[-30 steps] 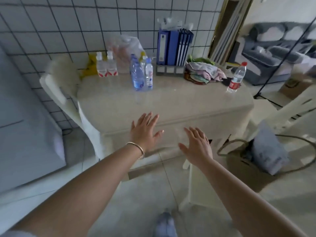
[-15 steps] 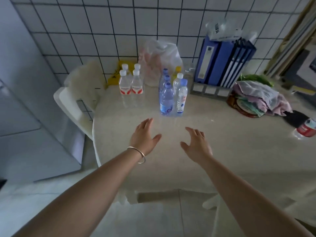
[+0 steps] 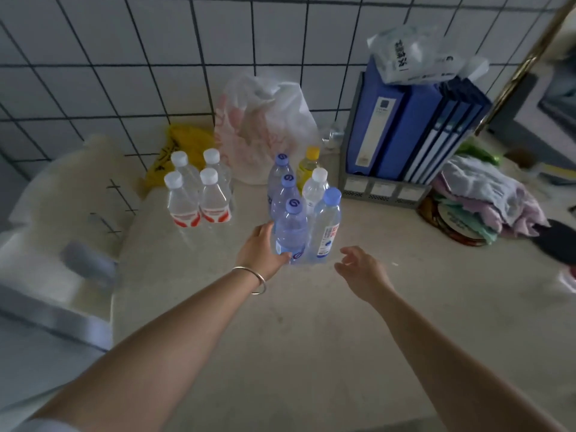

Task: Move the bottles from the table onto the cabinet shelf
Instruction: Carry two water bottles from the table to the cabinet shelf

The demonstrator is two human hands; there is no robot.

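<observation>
Left hand on first bottle, right free.
Left hand (image 3: 261, 249) fingers wrap front bottle (image 3: 290, 233); right hand (image 3: 361, 269) relaxed, at its 3 o'clock. Grip low, lift straight: cluster behind at 12 touches. Four more (image 3: 199, 194) at 10.

Blues, whites and one yellow on a pale speckled surface (image 3: 311, 338)

Three blue-tinted bottles (image 3: 290, 232) carry lilac-blue caps printed with a dark swirl; beside them a clear bottle (image 3: 325, 232) has a plain blue cap and a white label with red and blue print. One white-capped bottle (image 3: 314, 190) and a yellow bottle (image 3: 307, 165) with a yellow cap stand behind. Four clear bottles (image 3: 199, 194) have white caps and orange-red labels. The wall (image 3: 124, 57) is white tile with dark grout. Binders (image 3: 414, 132) are blue in a grey rack (image 3: 383, 190); a white bag (image 3: 268, 126) bears pink print; a yellow bag (image 3: 187, 141) shows dark marks. A silver bangle (image 3: 254, 280) circles one wrist.
</observation>
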